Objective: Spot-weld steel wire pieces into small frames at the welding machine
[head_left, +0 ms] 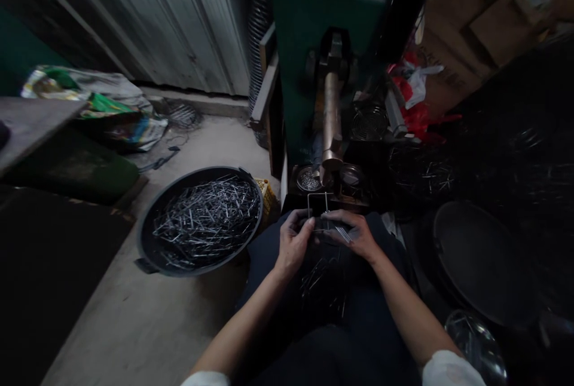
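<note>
My left hand (296, 235) pinches the left side of a thin bent metal wire frame (317, 194) in front of the machine. At the frame's right side, my right hand (352, 232) is closed round several thin metal rods (343, 233). Both hands are above my lap, where more loose metal pieces (323, 285) lie on dark cloth. Just beyond the wire frame, a small round dish (309, 178) holds tiny metal parts below the machine's thick metal arm (332, 114).
A large black basin (142, 227) full of bent metal rods stands at left, beside a yellow crate (268, 196). A green machine (298, 33) rises ahead. Cardboard boxes (452, 57) and red plastic bags (419, 123) are at right, with a dark round lid (475, 260) nearer.
</note>
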A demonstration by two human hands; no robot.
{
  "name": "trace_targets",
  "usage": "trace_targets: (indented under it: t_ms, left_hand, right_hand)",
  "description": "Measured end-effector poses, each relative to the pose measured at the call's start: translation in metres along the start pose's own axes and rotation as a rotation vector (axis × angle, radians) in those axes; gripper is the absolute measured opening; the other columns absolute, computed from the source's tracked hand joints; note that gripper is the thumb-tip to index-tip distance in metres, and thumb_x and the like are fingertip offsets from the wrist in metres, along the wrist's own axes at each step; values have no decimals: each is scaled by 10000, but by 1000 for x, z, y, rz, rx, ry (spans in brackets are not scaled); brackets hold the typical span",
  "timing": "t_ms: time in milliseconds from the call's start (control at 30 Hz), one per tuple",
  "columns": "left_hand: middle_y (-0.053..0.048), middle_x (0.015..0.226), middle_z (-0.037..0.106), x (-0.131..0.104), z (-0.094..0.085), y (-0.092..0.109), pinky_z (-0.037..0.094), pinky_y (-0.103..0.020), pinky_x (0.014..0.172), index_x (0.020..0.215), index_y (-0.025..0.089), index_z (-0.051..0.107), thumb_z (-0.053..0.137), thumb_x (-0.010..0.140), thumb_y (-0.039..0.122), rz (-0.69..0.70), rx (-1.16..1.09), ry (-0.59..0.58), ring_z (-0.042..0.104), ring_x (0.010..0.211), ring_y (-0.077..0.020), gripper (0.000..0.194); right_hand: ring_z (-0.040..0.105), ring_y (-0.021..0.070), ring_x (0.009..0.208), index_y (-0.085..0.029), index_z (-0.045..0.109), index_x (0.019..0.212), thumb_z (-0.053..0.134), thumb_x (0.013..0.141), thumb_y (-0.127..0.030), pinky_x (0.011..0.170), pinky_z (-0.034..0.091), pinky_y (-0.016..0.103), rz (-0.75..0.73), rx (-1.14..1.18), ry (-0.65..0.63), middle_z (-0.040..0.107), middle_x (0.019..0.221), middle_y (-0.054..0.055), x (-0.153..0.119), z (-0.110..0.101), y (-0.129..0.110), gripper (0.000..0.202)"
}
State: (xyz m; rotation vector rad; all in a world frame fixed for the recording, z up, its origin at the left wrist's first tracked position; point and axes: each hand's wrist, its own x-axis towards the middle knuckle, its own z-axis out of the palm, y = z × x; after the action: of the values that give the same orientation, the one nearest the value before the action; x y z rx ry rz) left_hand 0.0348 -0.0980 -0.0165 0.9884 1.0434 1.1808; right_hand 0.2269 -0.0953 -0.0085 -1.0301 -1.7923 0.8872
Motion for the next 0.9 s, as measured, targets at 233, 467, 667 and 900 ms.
trace_targets:
  t_ms: [233,467,667,900]
  left_hand:
    - [44,602,582,6,1,5,427,-176,463,994,175,615,705,853,441,4,-54,6,537,469,-87,315]
    - [48,618,581,11,2,5,428,-174,461,1021,177,612,708,854,442,2,-93,10,536,469,-84,328]
    - [29,657,604,19,3,5,441,-186,464,1016,170,618,716,836,453,6,-110,-1,544,480,-91,349]
    - [-17,791,662,23,-1,7,499,-208,581,993,167,662,716,834,419,80,21,25,606,658,-123,303]
  right_hand:
    - [702,232,1067,-260,717,1182,789,864,-346,950,552,352,-47,-11,-22,738,1146,65,11,-3,3,337]
    - [704,245,1068,-246,719,1182,780,869,-358,964,555,377,-52,-26,-35,742,1137,73,18,-6,1,338]
    - [704,248,1064,-249,727,1158,790,862,-349,961,557,385,-45,-34,-19,744,1127,71,24,-8,1,319]
    - [700,242,1038,-251,708,1192,761,881,-380,929,553,374,9,39,-52,731,1127,73,23,-5,2,341]
